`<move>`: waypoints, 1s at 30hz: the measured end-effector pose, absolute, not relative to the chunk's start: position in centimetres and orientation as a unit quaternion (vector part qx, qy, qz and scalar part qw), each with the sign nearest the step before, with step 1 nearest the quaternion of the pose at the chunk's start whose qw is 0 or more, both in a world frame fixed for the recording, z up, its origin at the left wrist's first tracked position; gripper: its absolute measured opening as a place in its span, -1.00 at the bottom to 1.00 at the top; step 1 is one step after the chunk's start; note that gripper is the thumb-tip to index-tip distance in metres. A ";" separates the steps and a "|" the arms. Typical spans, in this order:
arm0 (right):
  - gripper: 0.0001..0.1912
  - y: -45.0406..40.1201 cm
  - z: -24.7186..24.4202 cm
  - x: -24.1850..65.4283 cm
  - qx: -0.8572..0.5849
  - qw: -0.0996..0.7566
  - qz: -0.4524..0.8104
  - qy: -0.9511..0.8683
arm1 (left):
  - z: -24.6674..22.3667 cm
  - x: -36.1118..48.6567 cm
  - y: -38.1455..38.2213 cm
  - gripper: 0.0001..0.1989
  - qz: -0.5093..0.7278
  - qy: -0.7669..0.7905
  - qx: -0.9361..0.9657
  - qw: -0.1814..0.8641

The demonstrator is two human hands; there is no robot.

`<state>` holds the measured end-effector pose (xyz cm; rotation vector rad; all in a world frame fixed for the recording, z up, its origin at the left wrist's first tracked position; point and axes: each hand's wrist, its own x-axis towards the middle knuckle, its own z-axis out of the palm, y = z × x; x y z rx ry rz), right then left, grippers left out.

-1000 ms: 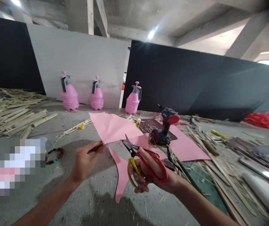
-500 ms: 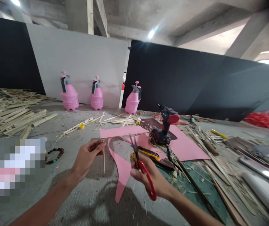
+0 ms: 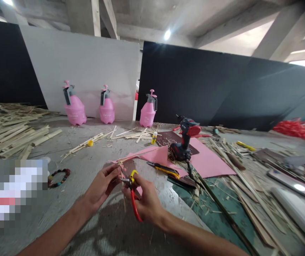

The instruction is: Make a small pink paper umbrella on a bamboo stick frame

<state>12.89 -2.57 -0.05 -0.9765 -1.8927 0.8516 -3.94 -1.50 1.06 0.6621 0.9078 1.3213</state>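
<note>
My left hand (image 3: 101,186) pinches a thin bamboo stick (image 3: 122,188) upright between thumb and fingers. My right hand (image 3: 145,201) grips scissors with red and yellow handles (image 3: 134,202), and their small blades (image 3: 125,180) sit at the stick's upper end. Whether the blades touch the stick is hard to tell. Below my hands lies pink paper (image 3: 155,156), partly hidden by them. A yellow and black utility knife (image 3: 164,170) rests just beyond my right hand.
A cordless drill (image 3: 184,142) stands on a pink sheet (image 3: 208,161). Green cutting mat (image 3: 216,202) and bamboo strips fill the right. A large bamboo pile (image 3: 11,131) lies at the left, with a bead bracelet (image 3: 58,177) nearer. Several pink spray bottles (image 3: 107,110) stand against the wall.
My right hand has moved left with the scissors, bringing the blades to the stick held in my left hand. The view has shifted slightly.
</note>
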 end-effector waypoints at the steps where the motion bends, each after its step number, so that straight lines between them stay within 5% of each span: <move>1: -0.85 -2.6 -0.2 12.7 -0.387 0.417 0.339 -0.749 | 1.0 -4.0 -1.5 -0.66 0.579 0.397 0.294 0.648; 30: -0.86 -2.7 -1.2 12.9 -0.367 0.454 0.301 -0.754 | 3.1 -2.9 -3.4 -0.62 0.513 0.424 0.428 0.612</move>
